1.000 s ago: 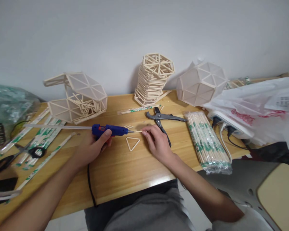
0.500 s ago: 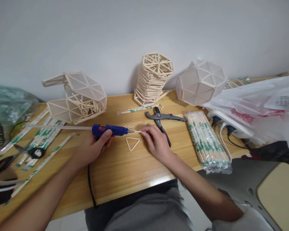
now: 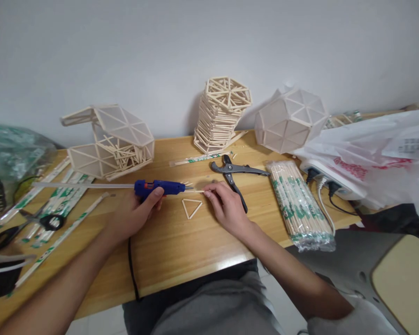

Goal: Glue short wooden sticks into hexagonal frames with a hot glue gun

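My left hand (image 3: 143,209) is wrapped round a blue glue gun (image 3: 162,187), with a long translucent glue stick (image 3: 87,185) jutting from its back end. The gun's nozzle points right, close to a short wooden stick (image 3: 197,191). That stick is pinched between the thumb and fingers of my right hand (image 3: 223,203). Whether nozzle and stick touch, I cannot tell. Just below them a small triangle of wooden sticks (image 3: 192,209) lies flat on the table. A few loose short sticks show behind the nozzle, partly hidden.
Dark cutters (image 3: 229,172) lie beyond my right hand, beside a plastic pack of chopsticks (image 3: 300,204). A stick tower (image 3: 221,116) stands between two panelled stick frames (image 3: 125,125) (image 3: 291,121). Scissors (image 3: 43,221) and wrapped chopsticks lie left. A power strip (image 3: 330,179) sits right.
The glue gun's nozzle has shifted slightly left and up relative to the stick in my right hand. Both hands keep their grips, and the triangle stays in place.
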The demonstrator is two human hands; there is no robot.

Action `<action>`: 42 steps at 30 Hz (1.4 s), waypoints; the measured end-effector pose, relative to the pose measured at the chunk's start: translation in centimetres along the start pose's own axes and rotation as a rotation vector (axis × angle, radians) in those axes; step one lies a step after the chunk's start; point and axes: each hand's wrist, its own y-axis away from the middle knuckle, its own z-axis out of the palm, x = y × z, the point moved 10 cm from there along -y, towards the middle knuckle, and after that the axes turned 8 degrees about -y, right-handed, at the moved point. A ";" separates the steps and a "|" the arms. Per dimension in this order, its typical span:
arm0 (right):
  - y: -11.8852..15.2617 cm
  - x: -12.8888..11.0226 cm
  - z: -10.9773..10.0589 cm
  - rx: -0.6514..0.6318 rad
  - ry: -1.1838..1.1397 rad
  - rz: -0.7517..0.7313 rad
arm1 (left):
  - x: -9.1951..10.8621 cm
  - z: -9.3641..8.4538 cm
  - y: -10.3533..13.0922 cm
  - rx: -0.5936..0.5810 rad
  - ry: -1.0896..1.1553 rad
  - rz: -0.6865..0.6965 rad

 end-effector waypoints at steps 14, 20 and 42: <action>4.4 -2.8 0.3 -0.141 0.142 0.051 | 0.3 -1.0 -0.2 0.091 -0.190 0.058; 5.3 -3.2 1.7 -0.166 0.212 0.046 | 0.5 -0.9 -0.2 0.086 -0.181 0.047; 5.0 -3.3 2.6 -0.201 0.247 0.011 | 0.2 -0.6 -0.1 0.070 -0.170 0.031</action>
